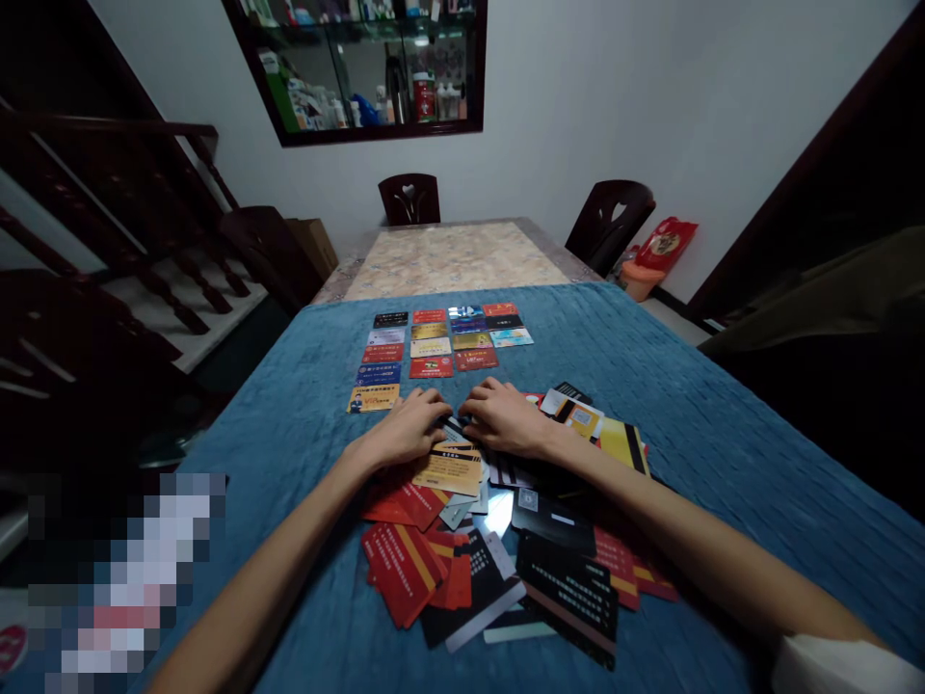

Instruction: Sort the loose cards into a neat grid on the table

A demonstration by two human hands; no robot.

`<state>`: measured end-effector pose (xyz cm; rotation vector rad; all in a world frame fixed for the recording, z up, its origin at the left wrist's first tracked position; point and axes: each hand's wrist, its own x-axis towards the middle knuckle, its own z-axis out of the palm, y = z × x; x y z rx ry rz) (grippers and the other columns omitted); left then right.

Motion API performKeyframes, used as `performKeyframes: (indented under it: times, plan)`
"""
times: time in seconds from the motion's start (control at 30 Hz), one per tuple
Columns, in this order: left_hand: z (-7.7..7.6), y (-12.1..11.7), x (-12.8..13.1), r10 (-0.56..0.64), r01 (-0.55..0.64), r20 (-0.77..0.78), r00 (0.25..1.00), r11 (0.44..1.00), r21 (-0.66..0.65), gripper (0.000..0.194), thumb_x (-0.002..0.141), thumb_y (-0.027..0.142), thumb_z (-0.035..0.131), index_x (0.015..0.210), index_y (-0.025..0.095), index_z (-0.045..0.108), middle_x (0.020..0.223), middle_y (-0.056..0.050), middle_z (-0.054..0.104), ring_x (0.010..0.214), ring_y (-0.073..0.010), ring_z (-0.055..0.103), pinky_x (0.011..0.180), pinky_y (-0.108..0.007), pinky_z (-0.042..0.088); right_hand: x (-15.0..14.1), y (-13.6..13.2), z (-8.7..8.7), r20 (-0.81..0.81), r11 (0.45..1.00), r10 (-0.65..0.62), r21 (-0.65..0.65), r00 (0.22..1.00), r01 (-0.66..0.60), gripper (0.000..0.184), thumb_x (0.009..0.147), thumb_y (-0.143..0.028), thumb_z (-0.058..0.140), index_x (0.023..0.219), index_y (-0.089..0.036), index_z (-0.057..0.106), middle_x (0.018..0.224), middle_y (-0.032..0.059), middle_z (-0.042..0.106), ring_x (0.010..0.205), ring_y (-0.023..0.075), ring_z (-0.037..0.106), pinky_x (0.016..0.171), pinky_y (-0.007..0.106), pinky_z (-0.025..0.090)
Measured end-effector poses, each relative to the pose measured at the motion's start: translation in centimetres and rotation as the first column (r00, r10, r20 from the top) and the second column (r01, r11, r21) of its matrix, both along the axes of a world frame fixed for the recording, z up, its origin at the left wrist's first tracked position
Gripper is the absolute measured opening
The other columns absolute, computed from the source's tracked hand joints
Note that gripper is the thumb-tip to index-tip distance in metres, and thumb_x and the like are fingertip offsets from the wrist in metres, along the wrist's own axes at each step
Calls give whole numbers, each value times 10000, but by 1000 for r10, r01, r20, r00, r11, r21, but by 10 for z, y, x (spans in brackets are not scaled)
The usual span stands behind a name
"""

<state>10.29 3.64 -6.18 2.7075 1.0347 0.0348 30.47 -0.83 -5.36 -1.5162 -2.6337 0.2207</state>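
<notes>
Loose card pile (498,511) lies on the blue cloth (289,386), cards overlapping at mixed angles. In the pile: red cards with yellow stripes (405,569) at the near left, a black card with a dark stripe (570,598) at the near right, an orange-yellow card (448,469) at the far left and a gold card with a black stripe (622,443) at the far right. Left hand (415,424) is palm down over the pile's far left edge, fingers bent onto the cards; can't tell if it pinches any. Right hand (502,414) is at the pile's far edge, just right of the left hand, knuckles up, fingers curled down; its fingertips are hidden, so grasp can't be told. Beyond the pile, laid-out cards (432,347) sit in 4 columns, mixed red, black, blue, gold and light; the leftmost column has 5 and reaches nearest the pile. Farther past the pile, the bare patterned tabletop (462,253), then a dark chair (409,200) at the far end and a 2nd chair (611,224) to the far right, with a red bag (666,246) just beside it. Wall cabinet (368,67) is high beyond the pile, bottles and containers inside. Wooden railing (122,193) is off to the far left.
</notes>
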Motion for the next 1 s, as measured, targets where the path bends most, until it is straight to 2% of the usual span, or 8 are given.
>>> performKeyframes:
  times: [0.4,0.53,0.63,0.83,1.0]
  plan:
    - [-8,7,-2,150,-150,122,981,989,-8,15,851,179,538,847,185,552,973,-81,600,940,-233,546,842,-365,450,-3,2,-8,0,1000,-8,-10,1000,8,287,963,-374,549,1146,-196,680,1139,111,649,1076,271,511,758,342,362]
    - [-11,11,1,276,-271,187,943,961,-49,123,843,117,491,764,195,544,790,-43,627,770,-195,575,701,-308,427,-4,1,-8,-9,1000,-15,-12,1000,15,297,965,-379,543,1150,-195,684,1137,116,648,1061,268,518,761,344,367]
    - [-12,13,2,359,-359,217,908,932,-44,159,842,100,471,734,195,538,735,-36,634,722,-187,584,653,-294,399,-4,0,-9,-21,1000,-19,-13,1000,19,307,967,-391,537,1148,-192,685,1131,116,650,1059,270,521,768,347,372]
    - [-9,12,3,409,-413,343,845,908,-65,195,825,60,448,700,196,509,749,-35,648,730,-178,585,671,-291,395,-4,1,-13,-96,999,-17,-30,995,15,353,933,-379,596,1222,-180,634,1138,115,654,1066,269,525,814,360,384]
    - [-4,10,3,433,-454,444,784,889,-65,174,844,98,444,724,195,525,749,-25,641,739,-181,593,704,-297,425,-4,0,-15,-195,999,-26,-42,981,18,511,875,-412,673,1312,-172,561,1210,128,641,1114,286,514,876,388,384]
